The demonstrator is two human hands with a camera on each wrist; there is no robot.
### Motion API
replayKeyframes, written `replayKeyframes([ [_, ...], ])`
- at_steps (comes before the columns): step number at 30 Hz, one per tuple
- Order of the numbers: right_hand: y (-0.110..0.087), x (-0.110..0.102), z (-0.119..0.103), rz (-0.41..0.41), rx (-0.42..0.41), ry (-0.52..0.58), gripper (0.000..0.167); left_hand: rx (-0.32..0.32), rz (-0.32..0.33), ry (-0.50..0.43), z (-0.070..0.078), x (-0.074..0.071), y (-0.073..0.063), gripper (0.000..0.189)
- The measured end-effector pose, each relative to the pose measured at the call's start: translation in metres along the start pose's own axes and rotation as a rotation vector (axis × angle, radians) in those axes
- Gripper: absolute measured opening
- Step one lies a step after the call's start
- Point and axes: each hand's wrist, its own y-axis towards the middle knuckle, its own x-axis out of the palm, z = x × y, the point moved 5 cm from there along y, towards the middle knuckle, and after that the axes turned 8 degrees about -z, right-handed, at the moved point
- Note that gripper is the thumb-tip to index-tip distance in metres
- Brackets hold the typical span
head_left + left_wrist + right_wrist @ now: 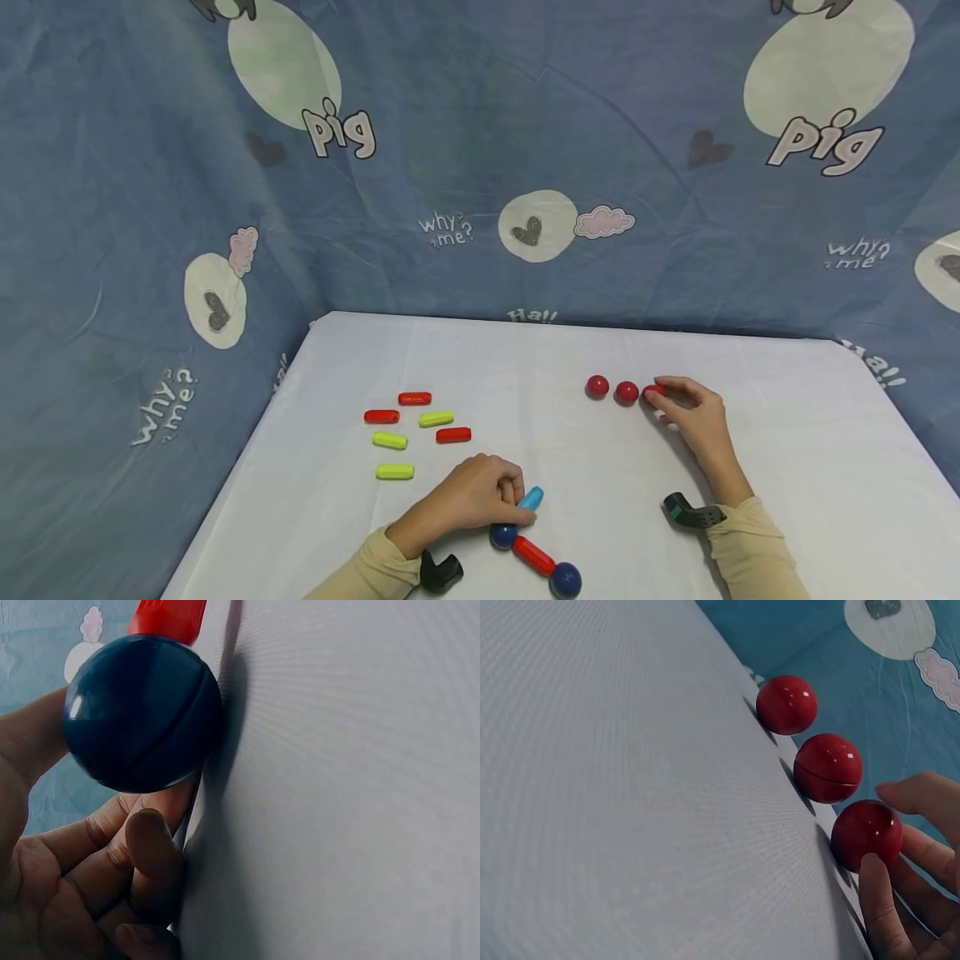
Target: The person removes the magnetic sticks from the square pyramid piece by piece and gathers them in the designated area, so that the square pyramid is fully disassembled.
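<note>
My left hand (476, 493) pinches a light blue rod (532, 498) between thumb and fingers, low over the white table. At the rod's near end is a dark blue ball (503, 537), joined by a red rod (534, 555) to a second dark blue ball (566, 581). In the left wrist view, a blue ball (142, 712) covers part of the fingers, and the light blue rod is hidden. Over to the right, my right hand (696, 421) holds a glossy red ball (866, 834) with its fingertips. Two more red balls (828, 769) (787, 705) lie in line beside it.
Several loose rods lie on the left of the table, red ones (453, 435) and yellow-green ones (394, 472). Each wrist wears a black device, left (441, 573) and right (692, 512). A blue printed cloth (465, 108) hangs behind the white table (817, 417).
</note>
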Motion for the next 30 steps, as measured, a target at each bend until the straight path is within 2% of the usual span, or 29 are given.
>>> replayKeyframes([
  [3, 0.000, -0.001, -0.001, 0.028, -0.012, 0.025, 0.044, 0.015, -0.007, -0.037, 0.000, -0.001, 0.001, 0.024],
  [7, 0.000, -0.003, -0.004, 0.117, -0.037, 0.058, 0.037, 0.075, 0.010, -0.078, 0.002, -0.003, 0.002, 0.018],
  [11, -0.001, -0.003, -0.013, 0.186, -0.100, 0.085, 0.028, 0.157, 0.077, -0.043, 0.008, -0.007, 0.002, 0.015],
  [14, -0.002, 0.004, -0.023, 0.158, -0.181, 0.096, 0.023, 0.196, 0.126, -0.031, 0.013, -0.010, 0.000, 0.013],
  [18, -0.005, 0.022, -0.041, 0.001, -0.327, 0.081, 0.019, 0.226, 0.158, -0.046, 0.018, -0.012, -0.003, 0.014],
  [21, -0.009, 0.043, -0.054, -0.197, -0.426, 0.092, 0.022, 0.245, 0.176, -0.044, 0.021, -0.013, -0.004, 0.016],
  [23, -0.014, 0.060, -0.061, -0.351, -0.454, 0.118, 0.026, 0.255, 0.190, -0.029, 0.022, -0.014, -0.005, 0.018],
  [26, -0.021, 0.086, -0.066, -0.579, -0.438, 0.135, 0.030, 0.257, 0.209, 0.001, 0.022, -0.015, -0.005, 0.020],
  [30, -0.031, 0.116, -0.064, -0.770, -0.375, 0.106, 0.035, 0.252, 0.225, 0.026, 0.021, -0.016, -0.006, 0.020],
])
